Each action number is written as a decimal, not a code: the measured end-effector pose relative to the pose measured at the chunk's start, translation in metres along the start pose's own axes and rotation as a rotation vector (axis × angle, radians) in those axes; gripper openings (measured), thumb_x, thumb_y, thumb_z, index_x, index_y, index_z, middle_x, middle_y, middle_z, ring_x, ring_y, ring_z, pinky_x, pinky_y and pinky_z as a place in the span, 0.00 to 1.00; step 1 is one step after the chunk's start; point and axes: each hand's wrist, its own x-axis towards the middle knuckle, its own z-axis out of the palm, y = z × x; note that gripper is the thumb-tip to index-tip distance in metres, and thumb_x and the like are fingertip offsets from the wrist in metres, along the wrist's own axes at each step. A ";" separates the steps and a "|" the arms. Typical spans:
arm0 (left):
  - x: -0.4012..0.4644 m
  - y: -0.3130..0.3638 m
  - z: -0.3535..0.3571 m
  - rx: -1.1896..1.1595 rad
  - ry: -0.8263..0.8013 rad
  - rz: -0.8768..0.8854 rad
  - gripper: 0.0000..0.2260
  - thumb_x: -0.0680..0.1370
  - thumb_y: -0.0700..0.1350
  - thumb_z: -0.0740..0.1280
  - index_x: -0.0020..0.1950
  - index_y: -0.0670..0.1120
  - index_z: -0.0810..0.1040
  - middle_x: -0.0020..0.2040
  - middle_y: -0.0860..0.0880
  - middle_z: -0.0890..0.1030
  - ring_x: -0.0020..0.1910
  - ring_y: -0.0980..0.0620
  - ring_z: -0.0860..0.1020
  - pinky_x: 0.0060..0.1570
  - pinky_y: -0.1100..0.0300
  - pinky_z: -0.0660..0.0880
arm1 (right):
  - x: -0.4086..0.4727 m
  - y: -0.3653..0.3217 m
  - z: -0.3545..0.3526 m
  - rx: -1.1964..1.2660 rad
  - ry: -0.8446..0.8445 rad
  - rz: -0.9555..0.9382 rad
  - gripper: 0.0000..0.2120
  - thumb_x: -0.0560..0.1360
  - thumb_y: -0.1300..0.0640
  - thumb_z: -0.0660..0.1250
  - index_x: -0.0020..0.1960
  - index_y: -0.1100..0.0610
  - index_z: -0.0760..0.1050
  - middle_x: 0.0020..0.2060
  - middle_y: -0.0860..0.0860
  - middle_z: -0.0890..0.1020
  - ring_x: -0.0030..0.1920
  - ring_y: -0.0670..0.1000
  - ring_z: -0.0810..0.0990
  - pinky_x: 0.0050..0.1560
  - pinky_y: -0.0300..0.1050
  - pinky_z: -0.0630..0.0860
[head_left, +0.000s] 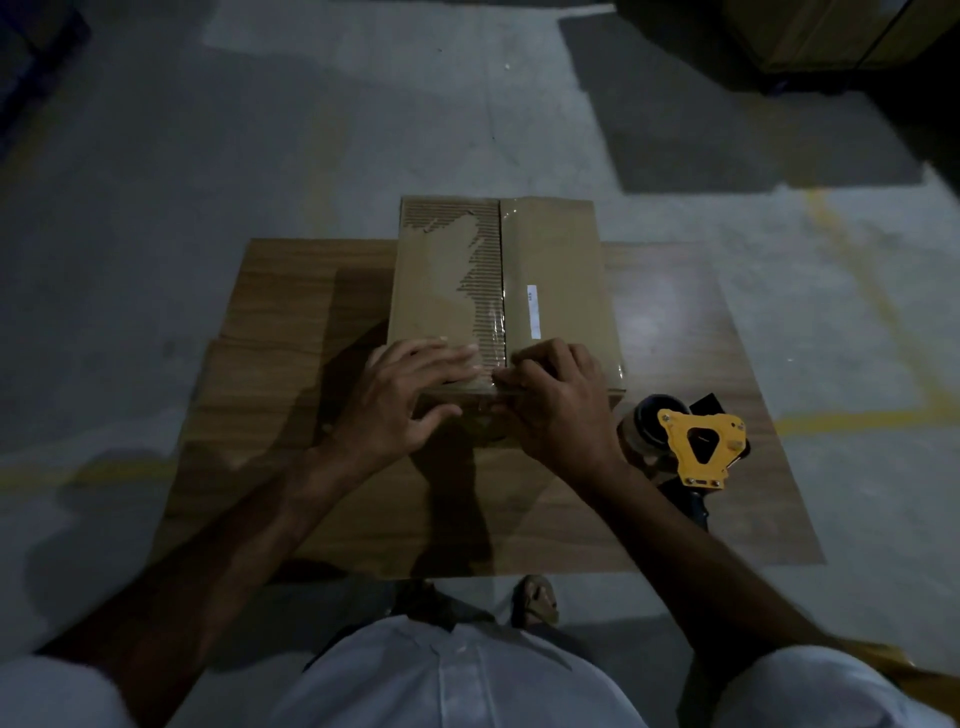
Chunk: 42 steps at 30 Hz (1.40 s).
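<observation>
Left hand (410, 395): fingers straight and spread, laid flat on the near top edge of the brown rectangular cardboard box (561, 260), holding nothing. Right hand (556, 400): fingers bent, tips on the clear tape strip (503, 270) at the box's centre seam; pinch or mere press not discernible. Box lies with flaps closed at the far middle of the wood-grain tabletop (675, 338); yellow-framed tape dispenser with brown roll (696, 441) lies untouched just beside the box's near right corner.
</observation>
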 end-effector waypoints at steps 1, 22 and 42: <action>-0.003 -0.003 -0.003 -0.005 0.001 -0.017 0.25 0.72 0.54 0.80 0.68 0.55 0.81 0.73 0.58 0.75 0.73 0.52 0.71 0.70 0.44 0.66 | 0.002 -0.003 -0.002 0.010 -0.011 0.012 0.18 0.69 0.49 0.80 0.56 0.55 0.82 0.54 0.56 0.79 0.53 0.58 0.76 0.51 0.56 0.76; -0.017 -0.037 -0.014 -0.396 0.030 -0.195 0.25 0.74 0.40 0.78 0.69 0.54 0.79 0.84 0.49 0.55 0.83 0.49 0.56 0.73 0.52 0.71 | 0.025 -0.048 0.022 0.035 -0.009 0.075 0.22 0.70 0.43 0.80 0.59 0.51 0.81 0.59 0.55 0.78 0.57 0.57 0.74 0.52 0.52 0.75; 0.014 -0.079 -0.084 -0.142 -0.413 0.110 0.25 0.76 0.42 0.76 0.73 0.52 0.76 0.80 0.53 0.66 0.81 0.53 0.59 0.79 0.52 0.60 | 0.031 -0.080 0.040 0.074 -0.016 0.069 0.17 0.72 0.44 0.74 0.57 0.52 0.79 0.58 0.54 0.76 0.57 0.55 0.71 0.54 0.57 0.75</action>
